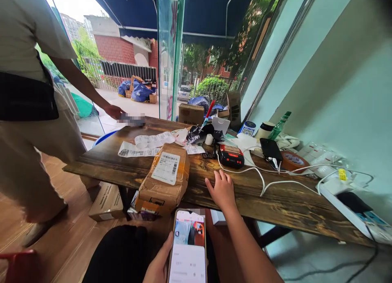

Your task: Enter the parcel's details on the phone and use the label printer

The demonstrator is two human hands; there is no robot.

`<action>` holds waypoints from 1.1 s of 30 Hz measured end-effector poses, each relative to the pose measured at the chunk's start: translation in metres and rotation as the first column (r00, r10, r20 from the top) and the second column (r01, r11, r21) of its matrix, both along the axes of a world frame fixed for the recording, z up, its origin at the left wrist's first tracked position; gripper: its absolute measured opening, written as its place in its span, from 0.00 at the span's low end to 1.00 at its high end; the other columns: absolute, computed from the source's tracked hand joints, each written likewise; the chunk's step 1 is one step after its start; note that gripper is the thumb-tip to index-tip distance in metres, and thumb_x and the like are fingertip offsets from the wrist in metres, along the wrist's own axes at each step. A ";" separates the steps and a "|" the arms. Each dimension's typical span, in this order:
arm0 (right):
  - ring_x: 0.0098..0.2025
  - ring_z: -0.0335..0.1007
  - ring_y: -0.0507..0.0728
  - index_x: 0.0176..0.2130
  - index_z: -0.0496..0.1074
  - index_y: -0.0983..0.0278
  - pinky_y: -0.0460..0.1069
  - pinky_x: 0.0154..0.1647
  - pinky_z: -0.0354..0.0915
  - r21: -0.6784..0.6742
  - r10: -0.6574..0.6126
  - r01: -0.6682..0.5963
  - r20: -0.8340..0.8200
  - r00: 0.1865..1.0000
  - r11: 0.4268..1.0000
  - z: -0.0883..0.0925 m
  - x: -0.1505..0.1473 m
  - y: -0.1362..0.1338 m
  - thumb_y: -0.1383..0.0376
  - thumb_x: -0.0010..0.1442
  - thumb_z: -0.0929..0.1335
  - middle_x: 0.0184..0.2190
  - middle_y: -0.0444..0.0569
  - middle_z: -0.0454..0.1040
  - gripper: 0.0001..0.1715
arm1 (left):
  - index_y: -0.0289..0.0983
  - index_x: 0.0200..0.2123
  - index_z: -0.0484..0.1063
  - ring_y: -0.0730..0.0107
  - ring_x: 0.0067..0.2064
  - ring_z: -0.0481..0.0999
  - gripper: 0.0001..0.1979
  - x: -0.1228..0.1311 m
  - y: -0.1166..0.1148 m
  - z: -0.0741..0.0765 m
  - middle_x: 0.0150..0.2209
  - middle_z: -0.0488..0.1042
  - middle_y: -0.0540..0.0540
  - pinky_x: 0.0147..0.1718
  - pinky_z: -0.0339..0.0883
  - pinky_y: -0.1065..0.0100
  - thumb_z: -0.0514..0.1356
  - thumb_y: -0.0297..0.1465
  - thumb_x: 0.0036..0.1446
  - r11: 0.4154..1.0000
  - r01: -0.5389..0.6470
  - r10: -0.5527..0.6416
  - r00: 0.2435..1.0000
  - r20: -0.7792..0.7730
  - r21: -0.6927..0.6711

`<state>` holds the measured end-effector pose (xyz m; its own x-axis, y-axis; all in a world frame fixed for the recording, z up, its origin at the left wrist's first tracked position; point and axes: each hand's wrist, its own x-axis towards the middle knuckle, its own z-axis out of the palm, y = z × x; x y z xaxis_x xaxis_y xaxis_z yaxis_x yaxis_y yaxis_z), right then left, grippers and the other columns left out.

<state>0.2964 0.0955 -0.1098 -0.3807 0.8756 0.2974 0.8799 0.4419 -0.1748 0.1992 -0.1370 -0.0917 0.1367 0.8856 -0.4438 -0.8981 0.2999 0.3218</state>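
My left hand (159,260) is closed around a smartphone (188,250), held upright over my lap with its lit screen towards me. The screen text is too small to read. Flat on the near edge of the wooden table (196,189) lies my right hand (222,189), fingers spread and nothing in it. Just beyond its fingertips sits a small black and red device (231,156), which looks like a portable label printer. Left of that hand, a taped cardboard box (165,177) with a white shipping label (165,168) rests at the table edge.
Strips of printed labels (141,149) lie behind the box. White cables (284,183) cross the table towards a power strip (343,201). A tape roll (294,160), a black phone (271,148) and a green bottle (280,125) stand right. Another person (36,79) reaches over the far left corner.
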 end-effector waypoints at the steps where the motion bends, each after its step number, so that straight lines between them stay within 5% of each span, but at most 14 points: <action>1: 0.58 0.56 0.70 0.55 0.64 0.75 0.59 0.59 0.53 0.000 -0.001 0.001 0.003 1.000 1.000 0.000 0.000 0.000 0.54 0.60 0.61 0.57 0.64 0.64 0.32 | 0.21 0.47 0.72 0.46 0.49 0.74 0.28 0.003 -0.002 0.005 0.41 0.78 0.29 0.54 0.62 0.57 0.57 0.43 0.56 0.999 0.002 -0.002 1.000 0.007 -0.039; 8: 0.57 0.55 0.67 0.55 0.64 0.72 0.59 0.58 0.53 0.009 -0.006 0.006 0.013 1.000 1.000 -0.004 0.002 0.001 0.53 0.61 0.61 0.58 0.63 0.64 0.31 | 0.28 0.42 0.75 0.57 0.36 0.80 0.24 0.013 -0.004 0.027 0.34 0.80 0.38 0.34 0.71 0.66 0.55 0.44 0.57 0.988 -0.038 0.049 0.996 0.071 -0.147; 33: 0.58 0.55 0.69 0.55 0.63 0.73 0.59 0.58 0.52 0.010 0.000 -0.001 0.005 1.000 1.000 -0.002 0.001 0.000 0.53 0.61 0.60 0.58 0.63 0.63 0.32 | 0.27 0.44 0.74 0.59 0.35 0.80 0.25 0.012 -0.003 0.031 0.34 0.80 0.38 0.34 0.72 0.66 0.54 0.44 0.58 0.987 -0.034 0.041 0.998 0.040 -0.159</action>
